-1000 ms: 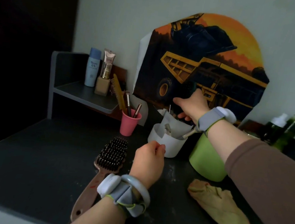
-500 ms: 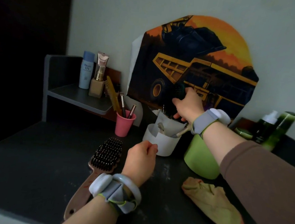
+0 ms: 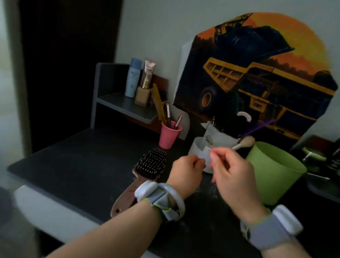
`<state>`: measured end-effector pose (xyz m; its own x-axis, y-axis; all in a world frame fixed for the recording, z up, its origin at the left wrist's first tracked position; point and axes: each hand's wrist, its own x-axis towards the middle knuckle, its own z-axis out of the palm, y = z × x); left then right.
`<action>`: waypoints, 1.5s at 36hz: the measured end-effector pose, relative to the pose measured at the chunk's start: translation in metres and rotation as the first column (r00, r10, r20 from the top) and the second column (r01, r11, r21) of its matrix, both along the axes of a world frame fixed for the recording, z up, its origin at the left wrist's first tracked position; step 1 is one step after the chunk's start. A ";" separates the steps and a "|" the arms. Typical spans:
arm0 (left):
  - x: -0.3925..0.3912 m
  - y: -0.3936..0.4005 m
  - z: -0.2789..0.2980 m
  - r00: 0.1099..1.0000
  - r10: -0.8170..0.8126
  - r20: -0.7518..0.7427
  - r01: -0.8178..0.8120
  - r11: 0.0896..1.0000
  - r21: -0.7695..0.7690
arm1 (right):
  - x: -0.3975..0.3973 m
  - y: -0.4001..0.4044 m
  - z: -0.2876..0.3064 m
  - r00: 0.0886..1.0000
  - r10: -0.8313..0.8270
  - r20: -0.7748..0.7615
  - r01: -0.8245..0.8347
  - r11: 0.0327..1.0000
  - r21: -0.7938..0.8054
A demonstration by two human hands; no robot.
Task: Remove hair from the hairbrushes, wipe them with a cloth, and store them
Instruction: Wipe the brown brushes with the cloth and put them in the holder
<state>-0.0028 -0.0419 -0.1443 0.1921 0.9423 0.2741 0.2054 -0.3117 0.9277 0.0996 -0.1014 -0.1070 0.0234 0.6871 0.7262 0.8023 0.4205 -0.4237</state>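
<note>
My right hand (image 3: pixel 233 174) back from white holder (image 3: pixel 201 151), now meeting left hand (image 3: pixel 188 169) just before it; both fingers pinched, whether on hair I cannot tell. Paddle hairbrush (image 3: pixel 141 177) on desk (image 3: pixel 77 162) left of holder, untouched; dark brush (image 3: pixel 229 107) stored in holder.

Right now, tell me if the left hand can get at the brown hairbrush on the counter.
Probably yes: the hairbrush lies bristles up just beside the left hand, nothing between them, though its fingers are curled.
</note>
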 end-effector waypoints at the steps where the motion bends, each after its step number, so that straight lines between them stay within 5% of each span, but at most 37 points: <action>1: -0.003 -0.004 0.002 1.000 0.005 -0.016 -0.006 1.000 -0.015 | -0.002 -0.004 -0.011 1.000 0.005 -0.003 -0.005 1.000 -0.012; 5: -0.013 -0.017 0.010 0.995 -0.032 -0.091 0.028 0.999 -0.039 | -0.001 -0.014 -0.034 1.000 -0.017 -0.020 0.018 1.000 0.013; 12: -0.070 -0.031 0.022 0.917 0.099 -0.385 -0.044 0.988 0.149 | 0.025 -0.021 -0.040 0.996 -0.078 -0.030 0.076 0.995 -0.066; 19: -0.116 -0.046 0.019 0.574 0.245 -0.781 -0.187 0.968 0.166 | 0.056 -0.032 -0.043 0.955 -0.196 0.223 0.240 0.951 -0.193; 25: -0.120 -0.052 0.015 0.372 0.153 -0.916 -0.216 0.973 0.075 | 0.083 -0.046 -0.040 0.767 -0.330 0.550 0.540 0.795 -0.277; 33: -0.113 -0.049 0.014 0.467 0.149 -0.872 -0.327 0.945 -0.013 | 0.103 -0.052 -0.048 0.784 -0.243 0.571 0.569 0.647 -0.506; 37: -0.112 -0.047 0.013 0.543 0.130 -0.829 -0.330 0.942 -0.068 | 0.107 -0.059 -0.052 0.896 -0.198 0.397 0.411 0.708 -0.574; 50: -0.127 -0.044 0.015 0.909 -0.017 -0.417 -0.137 0.932 -0.336 | 0.105 -0.059 -0.055 0.905 -0.227 0.360 0.387 0.789 -0.476; 54: -0.125 -0.043 0.014 0.985 -0.054 -0.165 -0.007 0.937 -0.348 | 0.093 -0.054 -0.039 0.982 -0.179 0.054 0.184 0.873 -0.452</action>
